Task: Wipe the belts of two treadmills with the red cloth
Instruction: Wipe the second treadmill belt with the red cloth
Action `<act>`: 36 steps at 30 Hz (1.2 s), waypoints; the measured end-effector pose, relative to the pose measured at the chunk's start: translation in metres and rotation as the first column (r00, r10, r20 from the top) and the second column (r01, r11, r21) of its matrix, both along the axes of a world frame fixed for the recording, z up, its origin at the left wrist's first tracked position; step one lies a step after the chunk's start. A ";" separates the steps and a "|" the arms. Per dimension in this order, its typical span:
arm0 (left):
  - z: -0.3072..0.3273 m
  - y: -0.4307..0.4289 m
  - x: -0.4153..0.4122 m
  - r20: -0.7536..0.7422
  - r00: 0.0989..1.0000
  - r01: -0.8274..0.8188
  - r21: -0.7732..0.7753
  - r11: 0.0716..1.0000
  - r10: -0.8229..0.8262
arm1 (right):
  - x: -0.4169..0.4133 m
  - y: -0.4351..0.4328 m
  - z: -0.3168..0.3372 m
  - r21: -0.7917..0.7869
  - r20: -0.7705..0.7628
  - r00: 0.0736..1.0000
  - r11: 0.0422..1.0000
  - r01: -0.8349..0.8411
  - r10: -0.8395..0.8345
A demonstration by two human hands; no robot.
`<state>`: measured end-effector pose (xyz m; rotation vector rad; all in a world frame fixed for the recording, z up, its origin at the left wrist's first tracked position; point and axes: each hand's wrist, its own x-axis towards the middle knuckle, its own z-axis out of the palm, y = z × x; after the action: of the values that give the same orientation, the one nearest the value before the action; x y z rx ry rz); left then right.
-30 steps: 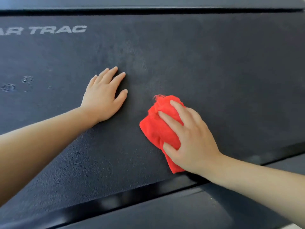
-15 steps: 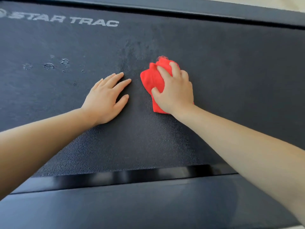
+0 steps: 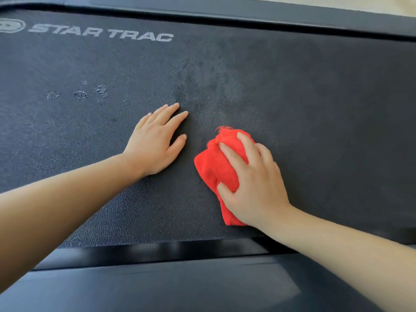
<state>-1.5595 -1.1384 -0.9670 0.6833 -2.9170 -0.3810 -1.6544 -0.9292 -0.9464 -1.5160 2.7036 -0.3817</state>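
The right hand [image 3: 252, 183] lies on top of the red cloth [image 3: 213, 167] and holds it. Its fingers are bent over the bunched cloth and the thumb is pushed into the near side. The cloth is squashed down on the belt [image 3: 315, 109], in the middle of the picture and a bit to the right. A frayed edge (little loose threads) sticks out at the far end, past the fingers. Just to the left, not touching the cloth, the left hand [image 3: 157, 143] rests flat on the belt, palm down, with the fingers straight and a little spread.

The belt is dark and bumpy. Just past the hands it has a pale, dusty-looking patch [image 3: 202, 86]. Over on the left there are a few small round spots [image 3: 80, 95]. Farther still, white letters [image 3: 101, 33] say STAR TRAC. A smooth dark near rail [image 3: 157, 287] runs along the near edge of the belt. A far rail [image 3: 270, 16] runs along the far edge.
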 end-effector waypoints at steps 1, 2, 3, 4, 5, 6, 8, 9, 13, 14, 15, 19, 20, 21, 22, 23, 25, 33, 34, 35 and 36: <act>0.000 -0.002 -0.001 -0.005 1.000 -0.010 0.003 1.000 0.010 | -0.005 -0.009 -0.001 -0.007 -0.001 1.000 1.000 0.005 -0.005; 0.000 -0.005 -0.002 -0.009 1.000 -0.024 0.005 1.000 0.024 | -0.012 -0.019 -0.002 -0.015 0.000 1.000 1.000 0.017 -0.017; 0.000 -0.008 -0.004 -0.007 0.999 -0.038 0.002 0.999 0.038 | -0.019 -0.031 -0.002 -0.024 0.003 0.999 0.999 0.035 -0.035; 0.000 -0.011 -0.006 -0.001 0.999 -0.047 -0.006 0.999 0.047 | -0.027 -0.043 -0.003 -0.029 0.006 0.998 0.998 0.058 -0.058; 0.000 -0.015 -0.008 0.007 0.999 -0.051 -0.014 0.999 0.051 | -0.035 -0.056 -0.003 -0.030 0.007 0.997 0.996 0.081 -0.080; 0.000 -0.018 -0.011 0.017 0.999 -0.050 -0.018 0.999 0.051 | -0.043 -0.068 -0.004 -0.031 0.006 0.995 0.995 0.099 -0.099; -0.001 -0.024 -0.020 0.040 0.998 -0.047 -0.017 0.999 0.048 | -0.060 -0.092 -0.005 -0.039 0.004 0.993 0.992 0.122 -0.122; -0.001 -0.028 -0.025 0.050 0.997 -0.051 -0.017 0.999 0.052 | -0.068 -0.103 -0.006 -0.041 0.006 0.992 0.991 0.127 -0.127; -0.001 -0.049 -0.053 0.087 0.994 -0.068 -0.038 0.997 0.071 | -0.097 -0.143 -0.007 -0.055 0.022 0.988 0.986 0.156 -0.155; -0.002 -0.059 -0.061 0.087 0.992 -0.086 -0.046 0.995 0.090 | -0.103 -0.151 -0.007 -0.062 0.028 0.986 0.984 0.167 -0.165; -0.002 -0.071 -0.070 0.080 0.989 -0.121 -0.050 0.991 0.125 | -0.109 -0.158 -0.007 -0.071 0.032 0.984 0.982 0.175 -0.173; 0.000 -0.116 -0.097 0.099 0.960 -0.259 -0.048 0.965 0.263 | -0.137 -0.184 -0.008 -0.090 0.047 0.982 0.978 0.189 -0.185; -0.002 -0.122 -0.100 0.105 0.957 -0.267 -0.057 0.962 0.272 | -0.144 -0.191 -0.008 -0.093 0.051 0.982 0.978 0.185 -0.180; -0.004 -0.125 -0.101 0.096 0.957 -0.268 -0.072 0.961 0.274 | -0.151 -0.197 -0.008 -0.095 0.056 0.982 0.979 0.183 -0.178; -0.007 -0.126 -0.101 0.070 0.959 -0.267 -0.088 0.960 0.274 | -0.159 -0.205 -0.008 -0.096 0.059 0.982 0.978 0.184 -0.179; -0.009 -0.126 -0.101 0.040 0.961 -0.270 -0.095 0.958 0.274 | -0.166 -0.212 -0.009 -0.097 0.057 0.982 0.978 0.185 -0.180; -0.009 -0.125 -0.100 0.003 0.960 -0.278 -0.085 0.957 0.279 | -0.179 -0.227 -0.009 -0.101 0.052 0.982 0.977 0.188 -0.184; -0.010 -0.127 -0.100 -0.031 0.958 -0.285 -0.075 0.956 0.284 | -0.228 -0.289 -0.008 -0.123 0.046 0.982 0.975 0.187 -0.183; -0.010 -0.127 -0.100 -0.038 0.958 -0.286 -0.075 0.955 0.284 | -0.231 -0.293 -0.007 -0.121 0.046 0.982 0.975 0.185 -0.181; -0.010 -0.128 -0.100 -0.044 0.958 -0.287 -0.072 0.955 0.284 | -0.233 -0.296 -0.007 -0.118 0.042 0.983 0.976 0.184 -0.181; -0.011 -0.128 -0.100 -0.048 0.957 -0.288 -0.066 0.955 0.285 | -0.233 -0.296 -0.007 -0.115 0.035 0.983 0.977 0.182 -0.179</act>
<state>-1.6592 -1.2662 -0.9776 1.0563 -2.7232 -0.2506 -1.8876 -1.2254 -0.9537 -1.2821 2.8550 -0.5699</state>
